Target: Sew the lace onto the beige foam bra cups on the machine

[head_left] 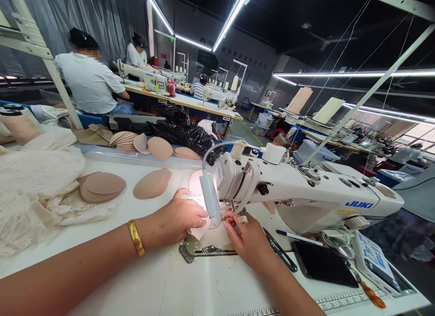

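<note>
My left hand (190, 215), with a gold bracelet (136, 237) on its wrist, is closed on a pale pink fabric piece (200, 230) at the left of the needle area. Close by on the right, my right hand (244, 234) has its thumb and fingers pinched together under the head of a white sewing machine (263, 180). What lies between those fingertips is too small to make out. A lit lamp (210, 194) on a bendy neck hangs between my hands and hides the needle and part of the fabric.
Beige oval pads (151, 184) lie left of the machine, beside white lace (37, 171). More pads (124, 141) line the table's back edge, near a black plastic bag (181, 126). Right of my hand are black snips (280, 250), a pen (299, 237) and a phone (324, 264). Co-workers (91, 76) sit beyond.
</note>
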`<state>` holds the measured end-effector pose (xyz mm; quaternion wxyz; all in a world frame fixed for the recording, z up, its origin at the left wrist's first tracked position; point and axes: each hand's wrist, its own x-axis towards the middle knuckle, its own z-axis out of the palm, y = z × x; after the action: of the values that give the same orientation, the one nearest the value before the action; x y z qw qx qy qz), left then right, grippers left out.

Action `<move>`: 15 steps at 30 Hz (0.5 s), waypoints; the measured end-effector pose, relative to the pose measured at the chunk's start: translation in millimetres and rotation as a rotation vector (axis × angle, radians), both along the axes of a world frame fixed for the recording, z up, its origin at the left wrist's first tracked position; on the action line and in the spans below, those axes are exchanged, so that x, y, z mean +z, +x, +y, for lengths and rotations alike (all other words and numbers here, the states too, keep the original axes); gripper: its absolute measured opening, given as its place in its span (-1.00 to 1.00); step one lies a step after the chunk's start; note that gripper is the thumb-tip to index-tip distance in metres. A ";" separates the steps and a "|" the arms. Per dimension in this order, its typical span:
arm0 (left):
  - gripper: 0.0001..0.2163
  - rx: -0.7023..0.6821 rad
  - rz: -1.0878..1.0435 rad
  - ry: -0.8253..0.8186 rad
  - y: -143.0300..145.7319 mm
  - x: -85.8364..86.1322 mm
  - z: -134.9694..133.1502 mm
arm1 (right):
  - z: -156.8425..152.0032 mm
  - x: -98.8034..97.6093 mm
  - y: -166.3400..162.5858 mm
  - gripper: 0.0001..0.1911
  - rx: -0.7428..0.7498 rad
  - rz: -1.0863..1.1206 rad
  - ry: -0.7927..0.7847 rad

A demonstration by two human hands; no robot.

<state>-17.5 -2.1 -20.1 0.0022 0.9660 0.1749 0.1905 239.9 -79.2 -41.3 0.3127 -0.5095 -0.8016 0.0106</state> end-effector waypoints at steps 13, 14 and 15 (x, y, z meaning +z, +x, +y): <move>-0.90 0.000 -0.035 0.101 -1.8 -12.8 -11.7 | -7.5 8.2 -4.1 -0.80 0.212 -0.071 -0.112; -0.89 -0.002 -0.033 0.109 -1.5 -13.0 -13.8 | -8.3 9.7 -5.1 -0.81 0.245 -0.071 -0.126; -0.87 -0.002 -0.027 0.119 -1.3 -12.9 -16.1 | -9.2 11.0 -6.2 -0.81 0.273 -0.077 -0.138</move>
<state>-18.8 -18.1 -33.0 -0.0528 0.9619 0.1623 0.2134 233.8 -88.4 -30.3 0.2417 -0.4164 -0.8720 0.0888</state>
